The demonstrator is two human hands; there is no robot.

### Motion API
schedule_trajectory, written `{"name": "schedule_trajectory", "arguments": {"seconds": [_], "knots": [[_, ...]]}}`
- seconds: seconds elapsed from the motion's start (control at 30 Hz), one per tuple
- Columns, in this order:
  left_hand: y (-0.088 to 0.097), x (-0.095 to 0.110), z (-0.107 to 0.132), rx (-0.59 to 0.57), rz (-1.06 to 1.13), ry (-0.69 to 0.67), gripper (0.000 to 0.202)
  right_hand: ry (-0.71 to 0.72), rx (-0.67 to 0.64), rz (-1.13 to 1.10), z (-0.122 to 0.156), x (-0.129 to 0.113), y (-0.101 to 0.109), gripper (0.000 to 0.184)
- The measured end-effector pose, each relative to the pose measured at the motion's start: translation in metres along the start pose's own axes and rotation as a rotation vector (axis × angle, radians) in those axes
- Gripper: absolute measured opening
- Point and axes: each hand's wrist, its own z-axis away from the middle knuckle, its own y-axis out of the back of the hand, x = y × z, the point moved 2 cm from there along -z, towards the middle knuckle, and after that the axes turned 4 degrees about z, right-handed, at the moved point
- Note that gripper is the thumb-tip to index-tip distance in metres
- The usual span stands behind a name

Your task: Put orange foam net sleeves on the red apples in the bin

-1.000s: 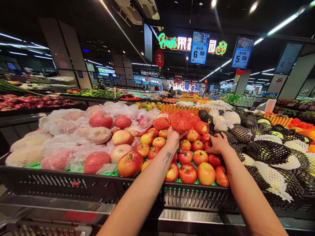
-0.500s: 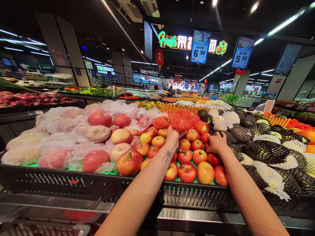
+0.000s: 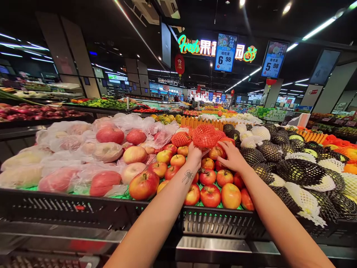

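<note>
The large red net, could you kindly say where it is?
In the head view, the red net is right of centre, held in the left hand before the orange fence.

Single view: head-worn camera faces forward and slightly down from above the person's forearms (image 3: 163, 210), apples (image 3: 210, 195) close below, price screens (image 3: 226, 53) and store aisles farther off.
</note>
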Motion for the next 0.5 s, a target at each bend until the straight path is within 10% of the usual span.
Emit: {"name": "schedule_trajectory", "arguments": {"seconds": [0.27,0.5], "knots": [[-0.001,0.002,0.001,0.051,-0.027,0.014,0.061,0.038,-0.14,-0.198,-0.009,0.003,-0.03,0.06],[0.005,-0.003,-0.002,0.05,0.014,-0.005,0.057,-0.219,0.183,-0.224,-0.001,0.018,0.003,0.051]]}}
